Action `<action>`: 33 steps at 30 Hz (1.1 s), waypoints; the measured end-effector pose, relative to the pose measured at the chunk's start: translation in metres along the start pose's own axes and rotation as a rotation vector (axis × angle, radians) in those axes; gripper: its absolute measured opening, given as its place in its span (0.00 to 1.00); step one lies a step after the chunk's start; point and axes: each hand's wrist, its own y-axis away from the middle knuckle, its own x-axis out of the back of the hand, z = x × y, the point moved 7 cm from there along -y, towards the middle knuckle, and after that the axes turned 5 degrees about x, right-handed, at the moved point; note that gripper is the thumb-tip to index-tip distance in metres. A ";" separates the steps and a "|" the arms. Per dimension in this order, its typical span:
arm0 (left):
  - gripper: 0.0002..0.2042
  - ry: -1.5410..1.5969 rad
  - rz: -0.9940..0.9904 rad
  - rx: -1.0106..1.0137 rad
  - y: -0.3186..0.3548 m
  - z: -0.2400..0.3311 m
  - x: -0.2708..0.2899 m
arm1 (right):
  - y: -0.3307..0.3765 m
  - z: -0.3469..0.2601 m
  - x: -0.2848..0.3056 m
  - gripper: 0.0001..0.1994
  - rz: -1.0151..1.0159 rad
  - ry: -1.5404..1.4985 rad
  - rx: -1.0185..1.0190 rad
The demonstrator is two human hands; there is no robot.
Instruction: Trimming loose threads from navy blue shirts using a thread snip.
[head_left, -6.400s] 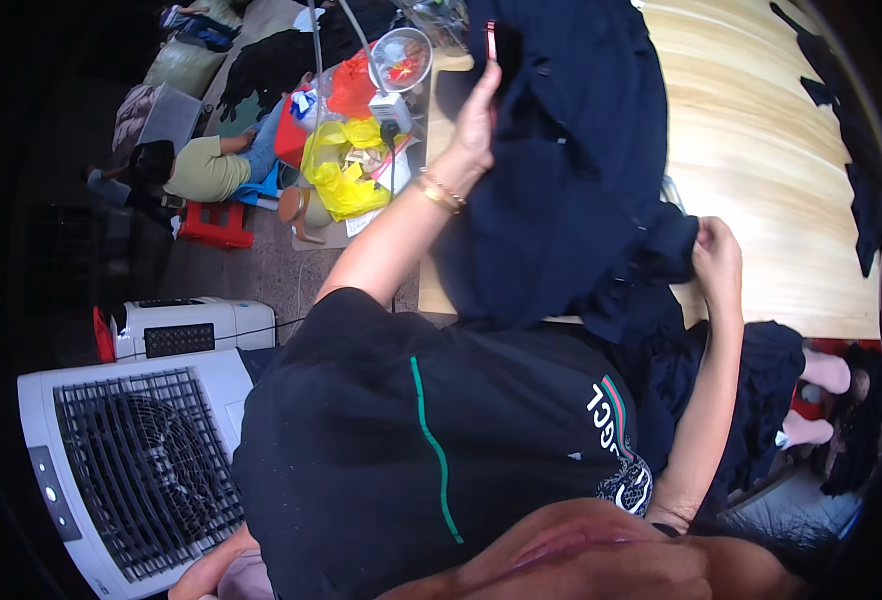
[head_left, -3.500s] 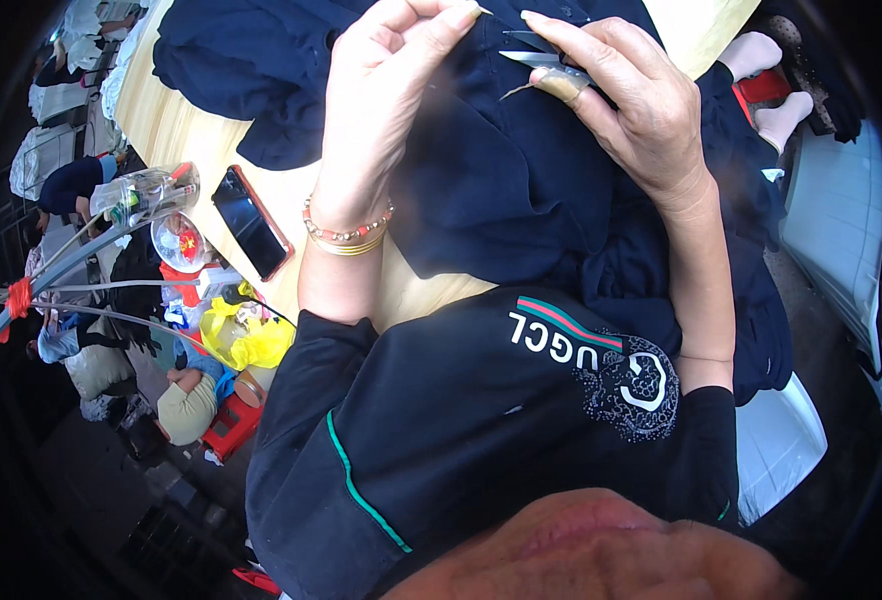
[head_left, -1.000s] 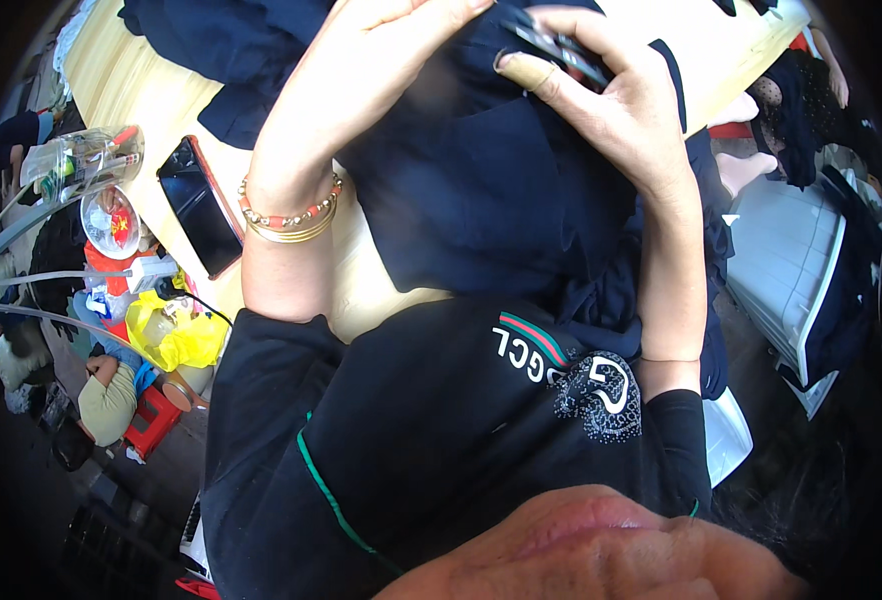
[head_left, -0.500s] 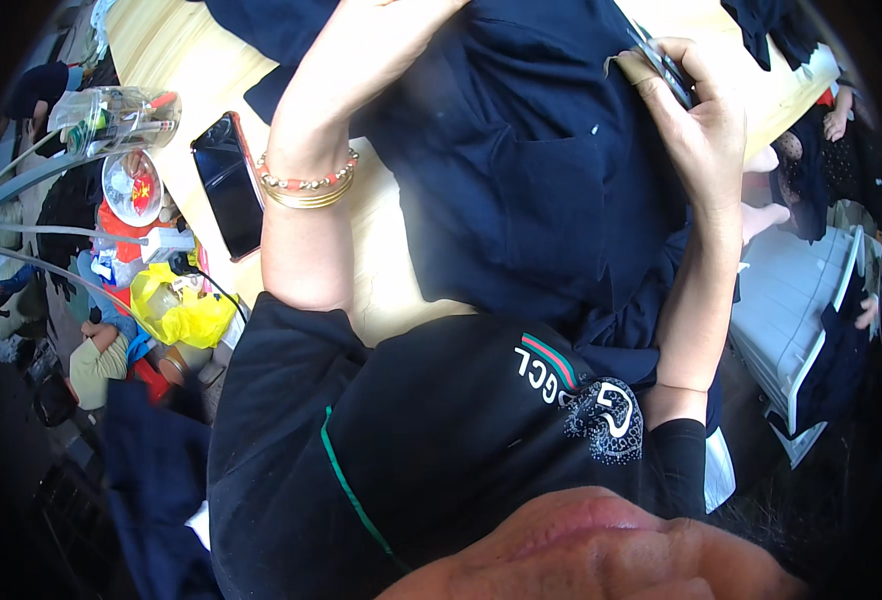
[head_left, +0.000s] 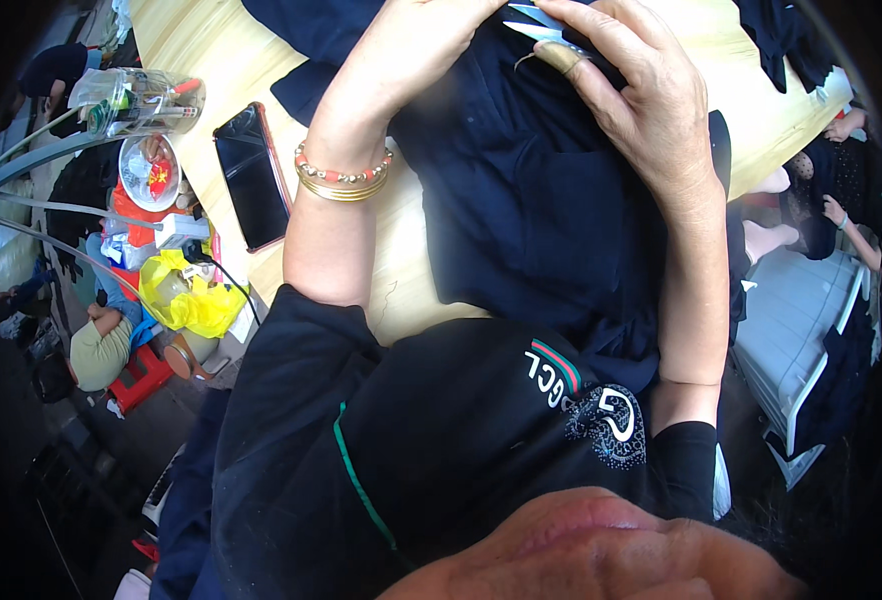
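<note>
My right hand [head_left: 651, 95] is closed around small metal thread snips [head_left: 536, 28], their two pointed blades apart and aimed left. A tan wrap [head_left: 564, 58] covers the thumb tip. Just left of the blades is my left hand [head_left: 431, 45]; its fingers run past the top edge, so their grip is hidden. Beaded and gold-coloured bracelets [head_left: 344, 180] circle that wrist. Beneath both hands, dark navy cloth [head_left: 551, 210] spreads over the pale wooden table [head_left: 206, 40] and hangs toward my lap.
A phone [head_left: 251, 175] lies left of my left forearm. Beyond it are a clear plastic jar of tools [head_left: 146, 105], a round tub [head_left: 149, 172], a white plug block [head_left: 181, 232] with cables and a yellow bag [head_left: 191, 300]. Grey plastic bins [head_left: 796, 320] stand right; other people sit on both sides.
My right hand has moved left with the snips, bringing the blades close to my left hand. The left hand has shifted slightly right.
</note>
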 end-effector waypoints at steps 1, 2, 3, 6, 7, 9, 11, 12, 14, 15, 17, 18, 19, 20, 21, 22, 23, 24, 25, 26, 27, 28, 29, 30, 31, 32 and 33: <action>0.12 -0.015 0.008 0.014 0.000 0.001 0.000 | 0.000 0.000 0.001 0.16 0.007 0.003 -0.001; 0.12 -0.031 0.015 0.029 -0.001 0.003 -0.001 | 0.000 -0.001 0.002 0.16 0.015 0.007 -0.002; 0.12 -0.039 0.007 0.029 0.000 0.007 -0.004 | 0.000 0.000 0.004 0.16 0.026 0.005 -0.005; 0.13 -0.023 0.045 0.119 0.001 0.008 -0.006 | 0.000 0.001 0.006 0.16 0.042 0.053 0.054; 0.13 -0.021 0.044 0.110 0.001 0.004 -0.004 | 0.001 0.003 0.006 0.16 0.073 0.043 0.066; 0.13 -0.024 0.034 0.102 0.000 0.000 -0.004 | 0.004 0.005 0.006 0.16 0.112 0.033 0.072; 0.13 -0.029 0.042 0.134 0.000 -0.002 -0.003 | 0.006 0.005 0.004 0.16 0.117 0.025 0.078; 0.13 -0.032 0.036 0.136 0.000 -0.003 -0.003 | 0.005 0.004 0.005 0.16 0.121 0.025 0.073; 0.13 -0.017 0.053 0.141 0.000 -0.003 -0.003 | 0.003 0.001 0.005 0.15 0.094 0.089 0.105; 0.13 -0.017 0.051 0.144 -0.001 -0.003 -0.003 | 0.003 0.002 0.005 0.15 0.095 0.089 0.102; 0.13 -0.051 0.052 0.139 -0.001 -0.003 -0.002 | 0.004 -0.001 0.005 0.14 0.119 0.138 0.149; 0.13 -0.051 0.055 0.141 0.000 -0.004 -0.001 | 0.003 -0.002 0.005 0.14 0.118 0.135 0.150; 0.13 -0.058 0.066 0.150 0.000 -0.006 0.001 | 0.002 -0.005 0.004 0.14 0.106 0.157 0.157; 0.13 -0.064 0.077 0.160 0.000 -0.007 0.002 | 0.001 -0.007 0.004 0.14 0.095 0.179 0.166; 0.13 -0.063 0.076 0.162 -0.001 -0.006 0.000 | 0.001 -0.006 0.004 0.14 0.094 0.178 0.163; 0.13 -0.072 0.083 0.158 -0.002 -0.003 -0.002 | 0.000 -0.004 0.004 0.13 0.095 0.171 0.150; 0.13 -0.082 0.089 0.153 -0.003 -0.001 -0.004 | 0.000 -0.002 0.004 0.13 0.097 0.164 0.137; 0.13 -0.086 0.092 0.154 -0.002 -0.002 -0.002 | 0.000 -0.002 0.003 0.13 0.099 0.159 0.139; 0.13 -0.071 0.074 0.146 -0.002 -0.006 0.000 | 0.001 -0.003 0.004 0.13 0.126 0.156 0.156; 0.14 -0.056 0.055 0.138 -0.002 -0.008 0.001 | 0.002 -0.004 0.005 0.12 0.155 0.152 0.174; 0.14 -0.062 0.054 0.138 -0.002 -0.009 0.001 | 0.001 -0.005 0.007 0.12 0.160 0.150 0.174; 0.14 -0.049 0.052 0.136 -0.003 -0.009 0.001 | 0.001 -0.005 0.007 0.11 0.142 0.167 0.162; 0.14 -0.037 0.049 0.134 -0.003 -0.008 0.000 | 0.001 -0.004 0.007 0.11 0.123 0.184 0.151; 0.14 -0.047 0.048 0.130 -0.003 -0.006 -0.003 | 0.002 -0.003 0.007 0.11 0.134 0.182 0.154; 0.14 -0.037 0.047 0.127 -0.003 -0.003 -0.005 | 0.004 0.001 0.009 0.10 0.172 0.148 0.149; 0.14 -0.028 0.045 0.123 -0.003 -0.001 -0.009 | 0.008 0.002 0.011 0.10 0.210 0.114 0.144; 0.14 -0.040 0.041 0.119 -0.003 0.000 -0.012 | 0.010 0.003 0.012 0.10 0.223 0.113 0.146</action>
